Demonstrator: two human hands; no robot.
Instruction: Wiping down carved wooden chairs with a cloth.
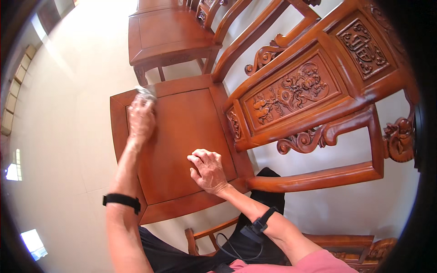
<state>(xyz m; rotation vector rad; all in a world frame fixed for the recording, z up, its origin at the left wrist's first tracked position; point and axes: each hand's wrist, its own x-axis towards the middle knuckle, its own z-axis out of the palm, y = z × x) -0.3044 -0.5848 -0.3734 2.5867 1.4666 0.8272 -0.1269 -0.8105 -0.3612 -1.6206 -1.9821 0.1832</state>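
Observation:
A carved wooden armchair (184, 136) with a reddish-brown finish stands before me, its flat panelled seat below my hands. My left hand (140, 117) presses a crumpled pale cloth (146, 92) on the seat's far left corner; the fingers are partly blurred. Over the near part of the seat is my right hand (209, 172), fingers loosely bent and apart, holding nothing. The carved backrest panel (290, 90) rises to the right of the seat. Black straps circle both forearms.
Another wooden chair (170, 34) stands beyond this one. The armrest (317, 177) juts out at the right, near my right forearm. Behind my legs is more wooden furniture (341, 241). A row of tan blocks (15, 87) lies at the far left.

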